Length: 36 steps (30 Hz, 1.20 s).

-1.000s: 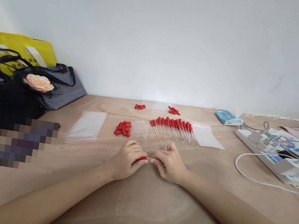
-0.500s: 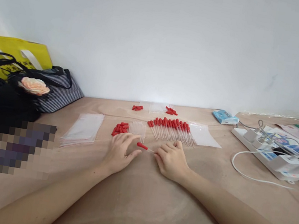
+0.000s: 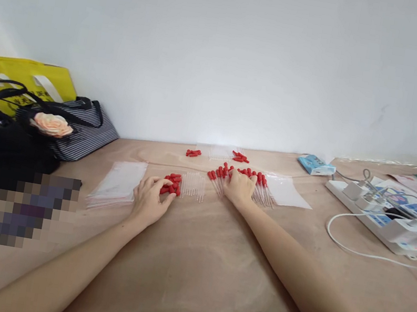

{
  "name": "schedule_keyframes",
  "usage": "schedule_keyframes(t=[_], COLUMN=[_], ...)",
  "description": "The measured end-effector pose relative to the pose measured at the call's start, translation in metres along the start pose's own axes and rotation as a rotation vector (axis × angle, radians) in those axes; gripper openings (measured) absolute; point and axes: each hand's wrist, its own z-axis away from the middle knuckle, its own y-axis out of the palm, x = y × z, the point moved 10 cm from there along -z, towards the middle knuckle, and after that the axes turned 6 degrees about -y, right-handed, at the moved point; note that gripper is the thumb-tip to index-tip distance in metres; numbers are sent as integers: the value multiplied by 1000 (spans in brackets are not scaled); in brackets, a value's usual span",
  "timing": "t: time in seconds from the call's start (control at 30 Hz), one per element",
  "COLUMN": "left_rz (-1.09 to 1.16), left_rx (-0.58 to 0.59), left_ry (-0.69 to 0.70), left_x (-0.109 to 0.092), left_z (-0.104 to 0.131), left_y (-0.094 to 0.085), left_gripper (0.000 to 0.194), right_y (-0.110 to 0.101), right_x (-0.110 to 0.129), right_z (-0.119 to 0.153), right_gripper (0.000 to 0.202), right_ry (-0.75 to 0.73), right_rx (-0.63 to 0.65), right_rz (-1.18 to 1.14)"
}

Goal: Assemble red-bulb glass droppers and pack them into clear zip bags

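My left hand (image 3: 151,200) is at the near-left side of a small pile of red rubber bulbs (image 3: 172,184), its fingers apart and the fingertips at the bulbs. Just right of that pile lies a row of clear thin tubes (image 3: 193,185). My right hand (image 3: 240,187) reaches over a fan of red-topped droppers (image 3: 261,180), covering its middle; its fingers are bent down among the red tops, and whether they grip one is hidden. A stack of clear plastic bags (image 3: 118,183) lies left of my left hand.
Farther back are red bulbs (image 3: 193,153), more red bulbs (image 3: 240,157) and clear tubes (image 3: 220,152). A clear bag (image 3: 290,192) lies right of the fan. A power strip (image 3: 377,221) with cables and a blue packet (image 3: 315,165) are right; a striped bag (image 3: 90,133) is left.
My right hand has moved forward to the fan, and the single dropper between my hands is no longer seen there. My left hand has shifted left to the bulb pile. The view has shifted slightly.
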Motion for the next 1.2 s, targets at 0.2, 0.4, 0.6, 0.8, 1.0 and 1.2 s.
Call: schedule_keyframes(t=[0.2, 0.4, 0.6, 0.8, 1.0, 1.2], left_rz=[-38, -95, -98, -98, -82, 2], left_rx=[-11, -32, -43, -32, -82, -221], left_ry=[39, 102, 135, 115, 120, 126], left_x=[-6, -16, -23, -20, -19, -20], left_z=[2, 1, -1, -2, -2, 5], left_y=[1, 2, 1, 2, -2, -20], left_gripper=[20, 18, 18, 13, 12, 12], right_y=[12, 6, 21, 32, 39, 37], right_x=[0, 16, 51, 63, 64, 65], right_z=[-3, 1, 6, 2, 1, 2], right_gripper=[21, 22, 25, 25, 23, 22], right_ry=[45, -26, -66, -20, 28, 20], right_rx=[44, 19, 169, 271, 341, 378], right_rz=[26, -18, -46, -73, -107, -146])
